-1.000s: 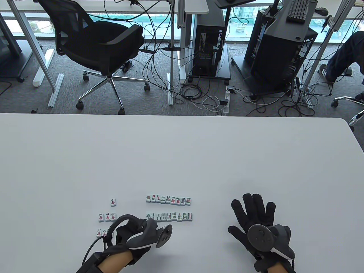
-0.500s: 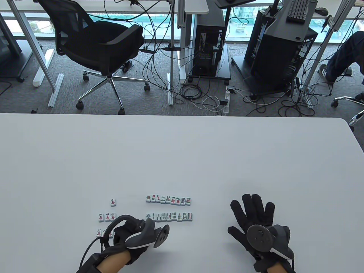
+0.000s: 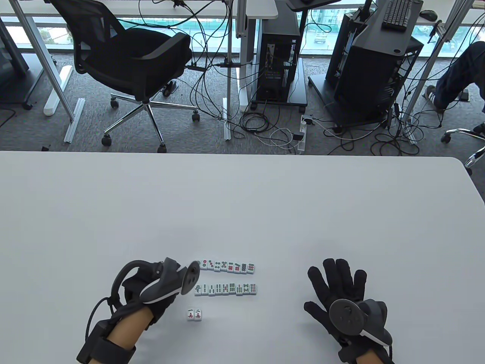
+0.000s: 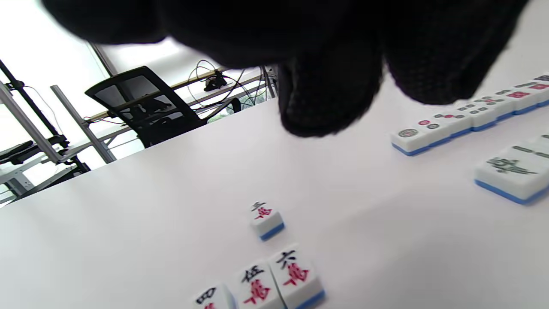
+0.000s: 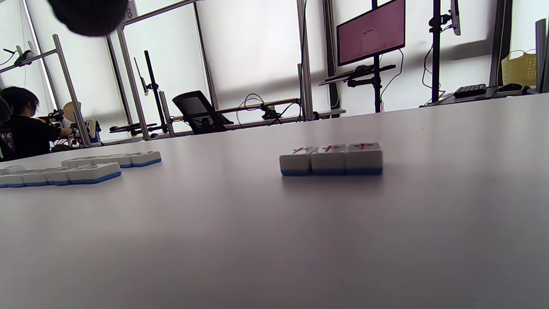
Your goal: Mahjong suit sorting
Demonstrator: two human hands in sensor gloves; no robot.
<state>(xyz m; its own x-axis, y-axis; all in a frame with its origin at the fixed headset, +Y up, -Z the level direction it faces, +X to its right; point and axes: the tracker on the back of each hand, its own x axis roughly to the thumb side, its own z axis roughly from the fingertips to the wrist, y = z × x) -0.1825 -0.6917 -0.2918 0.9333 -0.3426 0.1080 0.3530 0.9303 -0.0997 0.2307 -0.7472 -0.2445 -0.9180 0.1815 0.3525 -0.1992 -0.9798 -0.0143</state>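
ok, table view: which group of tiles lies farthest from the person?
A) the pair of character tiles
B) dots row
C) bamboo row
B: the dots row lies beyond the bamboo row, and the pair of character tiles sits nearest the bottom edge.

- Far half of the worktop [image 3: 242,197] lies wide open, any approach passes there.
- Centre near: dots row [image 3: 224,266] and bamboo row [image 3: 226,289] run parallel, just a narrow lane between them.
- Two character tiles [image 3: 194,314] sit nearer, just beside the left hand [image 3: 151,288].
- Right hand [image 3: 341,299] lies flat, a broad bare stretch between it and the rows.
- Under the left hand, a lone tile [image 4: 266,219] and a trio [image 4: 261,283] with a gap between.
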